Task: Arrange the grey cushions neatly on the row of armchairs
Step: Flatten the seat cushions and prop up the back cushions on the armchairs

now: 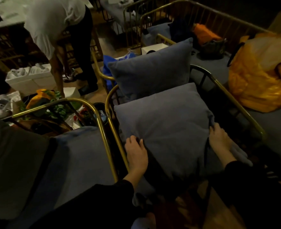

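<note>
A grey-blue square cushion (163,123) lies tilted on the seat of the near armchair, whose brass frame (113,129) curves around it. My left hand (136,152) presses on the cushion's lower left corner. My right hand (219,138) pinches the fabric at its right edge. A second grey cushion (151,70) stands propped upright on the armchair behind. To the left, another armchair shows a bare grey seat pad (77,162).
A person in a white shirt (53,22) bends over white boxes (30,78) at the left. Bags and clutter (50,103) fill the floor between chairs. An orange plastic bag (259,76) sits on the right seat. More brass-framed chairs (186,12) stand behind.
</note>
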Demonstrator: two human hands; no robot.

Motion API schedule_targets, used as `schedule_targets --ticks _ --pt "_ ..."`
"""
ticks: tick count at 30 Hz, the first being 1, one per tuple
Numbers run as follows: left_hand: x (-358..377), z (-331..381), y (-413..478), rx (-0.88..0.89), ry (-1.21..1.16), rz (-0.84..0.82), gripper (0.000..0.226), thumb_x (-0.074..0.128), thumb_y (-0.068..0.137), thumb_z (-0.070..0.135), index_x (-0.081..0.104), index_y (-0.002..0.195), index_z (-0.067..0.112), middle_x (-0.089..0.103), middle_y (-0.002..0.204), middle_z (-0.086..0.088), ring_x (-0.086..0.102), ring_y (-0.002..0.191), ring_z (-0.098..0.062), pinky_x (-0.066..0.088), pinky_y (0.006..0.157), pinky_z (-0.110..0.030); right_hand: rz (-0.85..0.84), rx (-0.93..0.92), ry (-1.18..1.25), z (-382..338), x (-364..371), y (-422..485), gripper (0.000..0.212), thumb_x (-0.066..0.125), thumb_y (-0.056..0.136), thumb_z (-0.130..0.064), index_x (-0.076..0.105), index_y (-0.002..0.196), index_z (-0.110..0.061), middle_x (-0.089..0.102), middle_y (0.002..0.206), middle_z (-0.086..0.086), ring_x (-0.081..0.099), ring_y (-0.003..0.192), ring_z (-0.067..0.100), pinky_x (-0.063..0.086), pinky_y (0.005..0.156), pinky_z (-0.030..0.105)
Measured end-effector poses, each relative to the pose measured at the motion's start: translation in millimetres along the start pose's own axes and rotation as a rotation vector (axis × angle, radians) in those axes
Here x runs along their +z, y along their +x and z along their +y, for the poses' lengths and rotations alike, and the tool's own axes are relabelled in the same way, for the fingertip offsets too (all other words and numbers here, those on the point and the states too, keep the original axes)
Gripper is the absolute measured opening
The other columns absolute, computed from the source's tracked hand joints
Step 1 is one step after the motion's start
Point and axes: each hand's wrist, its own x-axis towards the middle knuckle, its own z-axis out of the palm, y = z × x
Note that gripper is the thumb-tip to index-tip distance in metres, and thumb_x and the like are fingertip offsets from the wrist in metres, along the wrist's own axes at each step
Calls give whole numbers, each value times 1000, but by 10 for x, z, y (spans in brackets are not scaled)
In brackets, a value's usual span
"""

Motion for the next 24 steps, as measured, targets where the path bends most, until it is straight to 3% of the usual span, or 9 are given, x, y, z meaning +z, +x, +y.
schedule_targets --ticks 2,3,6,9,12,14,19,21,24 --pt "43 -69 7 -35 37 -67 46 45 100 26 37 142 8 28 154 -18 32 138 -37 33 111 -44 -1 16 -64 -116 70 -12 41 31 101 -27 41 136 -7 45 140 26 42 128 44 33 104 54" --pt "40 -82 8 -39 21 -106 55 42 101 28 24 151 12 16 160 -16 23 144 -36 27 115 -44 18 37 -76 -177 92 -37 42 31 101 -24 39 137 -5 43 142 25 39 131 43 29 105 54" --pt "14 -148 66 -17 -7 -213 61 37 102 30 8 155 17 7 163 -15 16 148 -34 22 117 -43 138 94 -39 -325 137 -98 40 34 97 -14 43 133 0 46 140 25 41 130 41 27 110 55" --pt "-206 -219 196 22 -49 -234 58 46 99 23 24 151 10 34 154 -16 35 142 -32 32 112 -38 233 80 64 -584 113 -225 44 38 93 -8 41 136 0 43 143 26 37 134 42 23 113 56" --pt "-623 -321 385 47 -113 -143 38 51 95 10 51 133 4 66 121 -15 63 112 -25 46 85 -25 234 -168 95 -1139 208 -550 48 44 94 -8 38 141 -2 37 149 25 33 138 40 23 115 52" --pt "-977 -457 548 41 -107 -74 28 53 94 7 61 120 1 71 103 -16 67 96 -25 39 69 -16 145 -417 125 -1635 411 -861 46 48 93 -10 42 138 0 45 143 23 44 130 40 31 109 47" --pt "-2052 -1189 874 -89 -121 94 20 54 91 13 68 98 2 72 96 -16 63 86 -27 50 71 -37 -280 -766 205 -2974 1155 -1850 36 45 96 -14 51 128 0 54 131 21 50 121 38 39 100 42" --pt "-2502 -1643 890 -211 -127 184 18 53 92 11 68 99 3 70 93 -12 60 83 -24 42 69 -31 -422 -864 118 -3449 1551 -2283 38 44 98 -19 47 133 -5 53 134 16 50 123 33 44 98 42" --pt "-3064 -2465 840 -382 -115 315 24 52 91 6 65 111 -1 70 105 -20 65 98 -32 46 76 -31 -643 -981 32 -4074 2200 -2911 45 46 98 -23 41 139 -6 48 140 15 47 129 31 44 100 42"
